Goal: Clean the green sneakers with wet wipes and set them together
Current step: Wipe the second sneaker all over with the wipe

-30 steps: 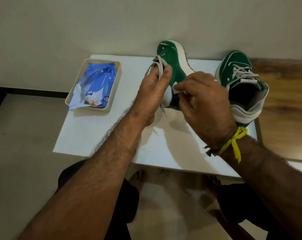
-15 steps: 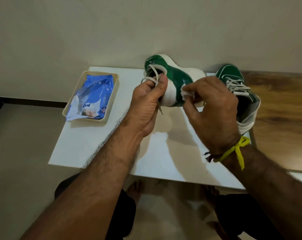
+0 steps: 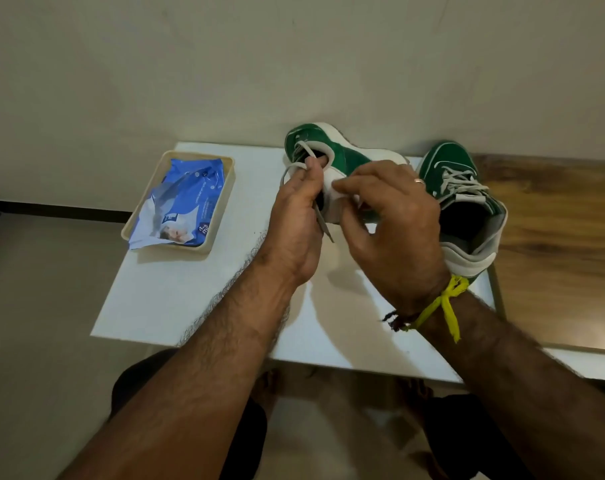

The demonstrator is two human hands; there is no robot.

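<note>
My left hand (image 3: 299,220) grips a green and white sneaker (image 3: 349,157) at its collar and holds it tilted on its side above the white table (image 3: 176,299), laces dangling. My right hand (image 3: 394,216) pinches a small white wet wipe (image 3: 341,195) against the sneaker's white side panel; the fingers hide most of the wipe. The second green sneaker (image 3: 467,202) stands upright on the table at the right, just behind my right hand, its opening toward me.
A beige tray (image 3: 221,216) at the table's back left holds a crumpled blue wet-wipe pack (image 3: 180,206). A wall runs right behind the table. A wooden surface (image 3: 557,244) adjoins the table on the right. My knees and feet show below the front edge.
The held sneaker has been turned from upright onto its side. My right hand with the wipe has shifted left along its side panel toward the heel. The view has tilted.
</note>
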